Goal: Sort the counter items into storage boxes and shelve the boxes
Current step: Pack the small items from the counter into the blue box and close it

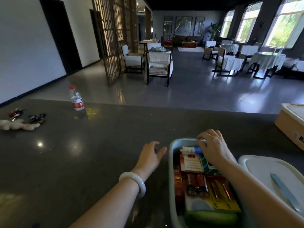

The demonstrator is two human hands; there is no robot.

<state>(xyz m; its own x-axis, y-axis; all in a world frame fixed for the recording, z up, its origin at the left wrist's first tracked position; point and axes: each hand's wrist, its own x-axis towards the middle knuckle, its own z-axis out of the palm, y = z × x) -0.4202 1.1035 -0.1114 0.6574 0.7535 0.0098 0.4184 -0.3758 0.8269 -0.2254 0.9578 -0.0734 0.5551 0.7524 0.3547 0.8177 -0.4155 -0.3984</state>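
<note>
Two hands work at the box [171, 162]: the right hand [212, 146] curls its fingers over the far rim, seemingly steadying it. The left hand [152, 155] hovers beside the box, fingers apart, likely ready for the lid [263, 168] on its other side.

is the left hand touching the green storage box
Apart. The head view shows a strip of dark counter between the left hand and the rim of the green storage box.

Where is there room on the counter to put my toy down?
The big bare stretch of counter lies between the water bottle, the left hand and the fluffy toy. It is crowded on the right: the full box, its lid and the tan box.
</note>
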